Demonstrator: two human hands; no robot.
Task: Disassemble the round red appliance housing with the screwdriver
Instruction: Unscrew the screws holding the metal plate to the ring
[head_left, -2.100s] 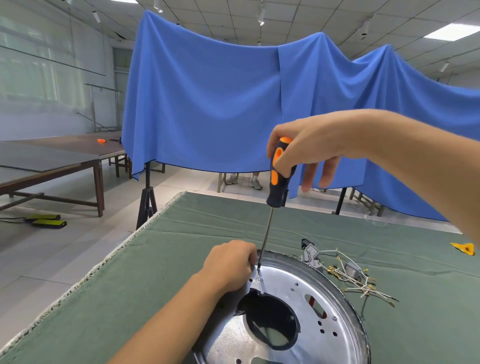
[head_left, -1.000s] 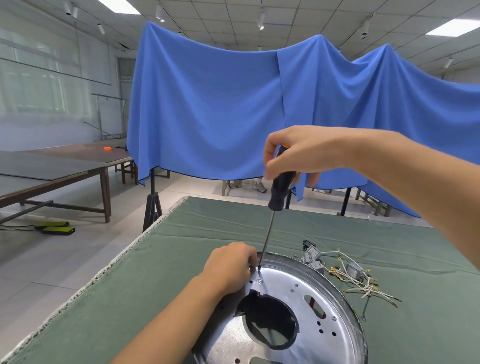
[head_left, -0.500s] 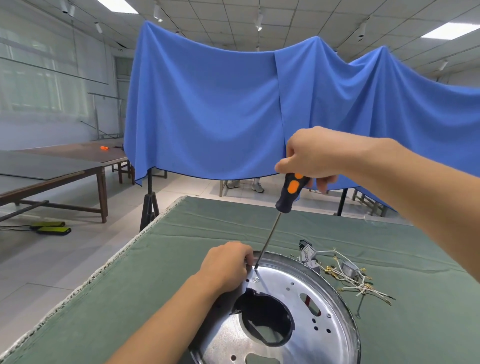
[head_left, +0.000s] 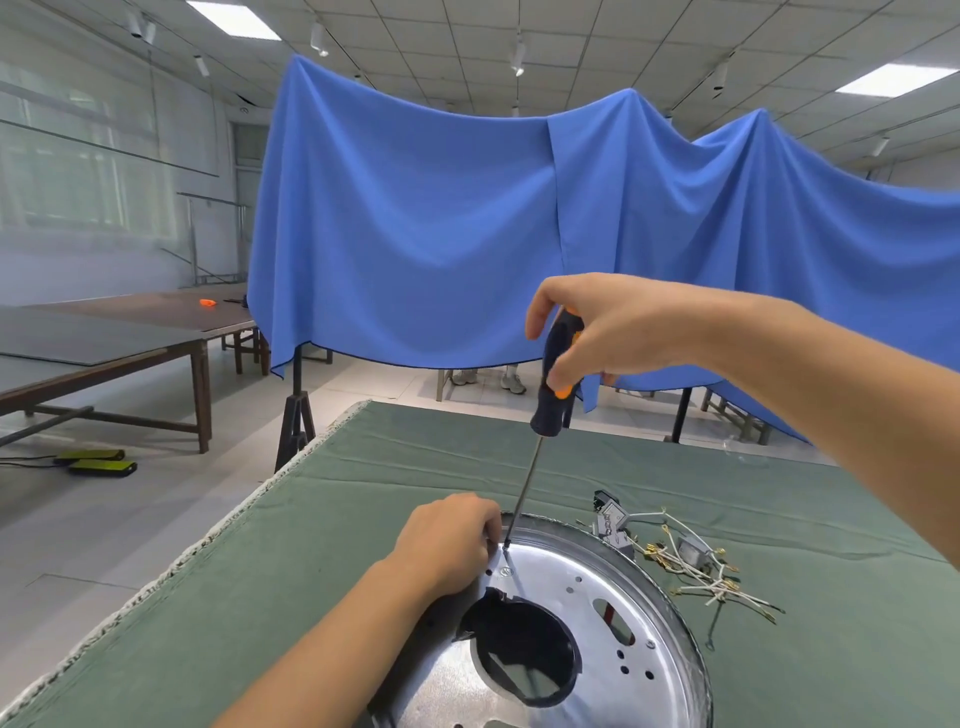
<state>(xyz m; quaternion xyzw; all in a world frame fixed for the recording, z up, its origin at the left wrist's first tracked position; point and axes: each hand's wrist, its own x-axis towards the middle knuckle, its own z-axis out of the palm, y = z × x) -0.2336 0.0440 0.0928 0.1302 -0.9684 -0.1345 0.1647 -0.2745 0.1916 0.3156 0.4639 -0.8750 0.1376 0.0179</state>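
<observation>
Since the previous frame, the right hand (head_left: 602, 332) had swung the screwdriver (head_left: 553, 395) nearer upright, fingers wrapped round its handle, tip beside a screw (head_left: 506, 571) — apparently unseated. The left hand (head_left: 447, 540) gripped the housing (head_left: 623, 613) rim on the green table (head_left: 322, 545). A loose wire bundle (head_left: 685, 566) suggested partial disassembly — this screw remained.

No legible text, label, brand, number or sign appears anywhere in the frame.
</observation>
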